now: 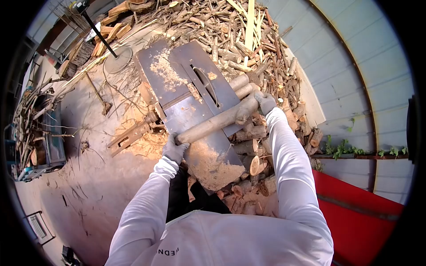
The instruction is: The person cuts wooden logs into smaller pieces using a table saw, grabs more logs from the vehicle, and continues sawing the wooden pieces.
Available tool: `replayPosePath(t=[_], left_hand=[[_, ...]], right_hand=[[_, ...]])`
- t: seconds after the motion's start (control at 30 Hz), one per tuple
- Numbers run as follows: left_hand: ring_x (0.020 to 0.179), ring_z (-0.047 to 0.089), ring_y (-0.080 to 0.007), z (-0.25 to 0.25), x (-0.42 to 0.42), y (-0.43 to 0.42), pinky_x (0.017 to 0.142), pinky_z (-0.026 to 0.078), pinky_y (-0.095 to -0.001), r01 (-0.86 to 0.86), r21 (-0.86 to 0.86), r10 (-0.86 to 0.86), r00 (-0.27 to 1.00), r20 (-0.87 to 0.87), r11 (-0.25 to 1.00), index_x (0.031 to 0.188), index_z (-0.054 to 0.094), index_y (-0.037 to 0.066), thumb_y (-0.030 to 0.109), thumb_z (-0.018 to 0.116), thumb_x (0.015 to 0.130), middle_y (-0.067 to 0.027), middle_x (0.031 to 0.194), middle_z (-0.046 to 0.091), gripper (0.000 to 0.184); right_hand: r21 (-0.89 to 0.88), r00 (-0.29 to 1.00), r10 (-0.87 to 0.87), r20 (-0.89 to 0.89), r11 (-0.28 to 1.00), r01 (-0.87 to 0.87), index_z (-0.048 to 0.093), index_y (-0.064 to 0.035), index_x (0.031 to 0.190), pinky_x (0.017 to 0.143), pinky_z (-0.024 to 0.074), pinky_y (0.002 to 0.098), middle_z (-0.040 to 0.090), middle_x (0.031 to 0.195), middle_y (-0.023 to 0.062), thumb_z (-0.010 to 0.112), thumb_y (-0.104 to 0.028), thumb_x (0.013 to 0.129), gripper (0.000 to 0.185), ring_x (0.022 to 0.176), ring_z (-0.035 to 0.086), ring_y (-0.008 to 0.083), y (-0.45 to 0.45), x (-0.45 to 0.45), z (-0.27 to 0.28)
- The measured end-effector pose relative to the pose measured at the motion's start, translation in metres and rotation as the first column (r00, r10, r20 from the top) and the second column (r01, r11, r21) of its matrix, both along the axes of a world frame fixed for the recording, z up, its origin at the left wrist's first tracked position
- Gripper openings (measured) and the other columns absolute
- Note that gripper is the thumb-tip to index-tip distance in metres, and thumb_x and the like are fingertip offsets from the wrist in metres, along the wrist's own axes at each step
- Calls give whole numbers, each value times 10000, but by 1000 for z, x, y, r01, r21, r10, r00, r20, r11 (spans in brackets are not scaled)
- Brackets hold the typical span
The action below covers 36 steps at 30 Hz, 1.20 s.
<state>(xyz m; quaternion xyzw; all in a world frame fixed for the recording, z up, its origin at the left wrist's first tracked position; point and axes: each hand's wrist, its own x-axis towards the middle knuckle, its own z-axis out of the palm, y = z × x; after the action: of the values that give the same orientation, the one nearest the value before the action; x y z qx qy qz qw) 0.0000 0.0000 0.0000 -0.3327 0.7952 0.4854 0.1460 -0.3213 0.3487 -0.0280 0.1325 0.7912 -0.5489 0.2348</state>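
Observation:
A thick, pale-barked log (pixel 217 119) lies slantwise over the metal table of a table saw (pixel 179 111). My left hand (pixel 175 150), in a grey glove, is closed round the log's near left end. At the far right end, my right hand (pixel 266 103), also gloved, grips the log by a knotty, forked part. The saw blade (pixel 206 85) stands up through a slot in the table, beyond the log and apart from it. Sawdust (pixel 166 71) covers parts of the metal top, with another heap (pixel 213 166) near my body.
Cut logs (pixel 255 165) are stacked against the saw's right side, and a large pile of branches (pixel 222 26) spreads behind it. A black pole on a round base (pixel 119 60) stands at the back left. Red sheeting (pixel 355 213) lies at the right, below a metal wall (pixel 350 66).

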Motion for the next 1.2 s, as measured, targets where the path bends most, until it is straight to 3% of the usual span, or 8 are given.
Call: replayPosePath(t=[0.07,0.23,0.33,0.47,0.87,0.93,1.03,1.2], left_hand=[[1181,634,-262,0,-6,6,994,504,-343,-44,-7,43,997,-65,999,1489,430,49,220,889,741,-208,1290,630,894],[1195,609,-314,-2,-22,-5,1022,484,-370,71,-136,-97,977,-188,988,1427,494,22,179,899,704,-217,1350,568,843],[1238,546,-369,12,-23,-6,1040,462,-398,75,-274,-110,987,-114,959,1443,471,28,218,896,693,-217,1374,501,882],[1245,537,-383,-12,-17,-3,1045,457,-400,-3,-332,-87,963,-257,943,1421,491,29,230,876,717,-218,1383,505,827],[1233,522,-416,-35,-37,7,1033,448,-429,-7,-430,-169,914,-370,903,1375,470,10,162,824,747,-216,1370,499,737],[1216,527,-422,-29,-42,2,1024,450,-434,14,-380,-156,925,-345,925,1372,470,10,155,816,749,-213,1363,498,727],[1222,508,-434,-13,-43,0,1036,436,-445,42,-289,-133,944,-303,956,1370,447,-6,153,771,779,-221,1365,478,692],[1195,534,-436,-26,-41,1,1010,456,-429,20,-402,-172,922,-346,915,1374,452,10,143,770,778,-217,1355,492,689]], right_hand=[[348,993,45,-106,938,-5,579,-23,1357,920,525,375,670,1220,219,723,-433,889,638,1079,663,287,18,-12,-12],[163,979,78,-188,985,-47,580,-17,1356,800,561,361,675,1177,214,722,-379,902,597,1014,666,262,-3,4,-7],[-283,980,-115,-160,957,66,602,-27,1334,698,568,351,697,1083,169,776,-320,876,571,954,666,239,-5,2,-31],[-62,995,-91,-29,994,89,611,-14,1314,734,565,344,707,1047,166,788,-344,867,583,958,666,233,5,-16,-49],[19,975,-48,-219,998,53,582,28,1294,693,540,293,672,1050,105,753,-238,919,490,826,647,176,4,-49,-72],[145,919,-13,-394,986,76,569,23,1310,704,547,295,671,1057,96,753,-254,920,512,813,653,178,15,-64,-99],[-168,977,-60,-203,985,26,561,18,1318,688,555,303,669,1063,88,769,-296,905,559,804,660,180,3,-54,-67],[-121,986,-25,-166,993,5,588,-15,1291,640,571,312,683,1014,73,786,-310,887,538,799,671,187,-4,-48,-47]])
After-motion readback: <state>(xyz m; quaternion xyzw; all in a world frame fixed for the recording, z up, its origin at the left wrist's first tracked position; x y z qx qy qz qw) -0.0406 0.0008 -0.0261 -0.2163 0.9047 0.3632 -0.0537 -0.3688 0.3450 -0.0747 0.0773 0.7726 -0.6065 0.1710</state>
